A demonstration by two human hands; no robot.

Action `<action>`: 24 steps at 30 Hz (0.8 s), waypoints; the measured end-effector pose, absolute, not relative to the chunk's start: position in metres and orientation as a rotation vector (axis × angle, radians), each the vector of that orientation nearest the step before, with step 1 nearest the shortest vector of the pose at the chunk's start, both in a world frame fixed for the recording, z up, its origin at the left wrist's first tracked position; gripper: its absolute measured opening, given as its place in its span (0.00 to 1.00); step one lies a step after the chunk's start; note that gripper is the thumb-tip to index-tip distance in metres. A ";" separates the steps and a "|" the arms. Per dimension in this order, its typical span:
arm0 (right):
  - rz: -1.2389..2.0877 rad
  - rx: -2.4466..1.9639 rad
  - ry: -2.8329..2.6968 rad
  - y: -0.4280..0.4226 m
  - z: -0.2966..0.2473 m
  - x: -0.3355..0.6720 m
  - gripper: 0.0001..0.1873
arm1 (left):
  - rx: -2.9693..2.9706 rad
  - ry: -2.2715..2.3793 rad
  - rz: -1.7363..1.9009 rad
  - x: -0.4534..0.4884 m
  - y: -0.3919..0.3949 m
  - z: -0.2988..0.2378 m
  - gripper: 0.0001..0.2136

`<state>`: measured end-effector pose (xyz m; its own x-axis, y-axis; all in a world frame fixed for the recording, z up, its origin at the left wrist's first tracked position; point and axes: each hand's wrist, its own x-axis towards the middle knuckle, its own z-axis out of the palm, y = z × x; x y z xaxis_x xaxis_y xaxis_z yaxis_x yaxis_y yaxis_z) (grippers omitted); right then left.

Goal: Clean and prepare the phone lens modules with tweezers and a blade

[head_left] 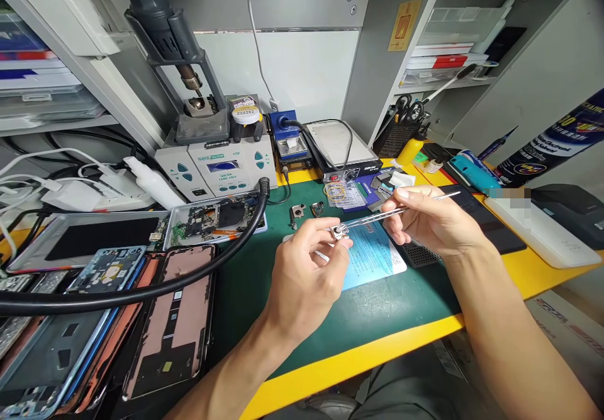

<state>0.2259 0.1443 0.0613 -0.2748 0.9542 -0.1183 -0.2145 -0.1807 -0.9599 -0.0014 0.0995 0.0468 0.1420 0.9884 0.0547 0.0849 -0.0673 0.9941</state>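
Phone shells (pixel 172 319) far left, tiny-part fiddling mid-bench.
Left hand (pixel 304 275) has a small metal part (pixel 338 232) pinched between thumb and fingers, up over the green mat (pixel 245 300); tweezers (pixel 370 218) have their tips right at it, can't tell if touching, and the right hand (pixel 431 218) grips them in its fingers. Dark flat panel (pixel 495 226) lies just past that hand.

Electronics repair workshop, likely phones: stripped phone housings (pixel 163 329) at left, exposed circuit board (pixel 212 218), QUICK rework station (pixel 202 168), green mat (pixel 245 281) on yellow table (pixel 353 363).
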 end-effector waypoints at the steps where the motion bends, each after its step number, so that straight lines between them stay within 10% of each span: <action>1: 1.618 -1.004 -1.133 0.144 0.062 0.226 0.14 | 1.383 1.139 1.105 -0.002 0.099 0.047 0.10; 24: 1.631 -1.011 -0.979 0.156 0.057 0.219 0.14 | 1.366 1.150 1.180 -0.007 0.102 0.045 0.10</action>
<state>0.2185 0.1560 0.0575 -0.2097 0.9625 -0.1720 -0.3007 -0.2309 -0.9253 -0.0074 0.1019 0.0449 0.0876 0.9922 0.0887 0.0634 -0.0945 0.9935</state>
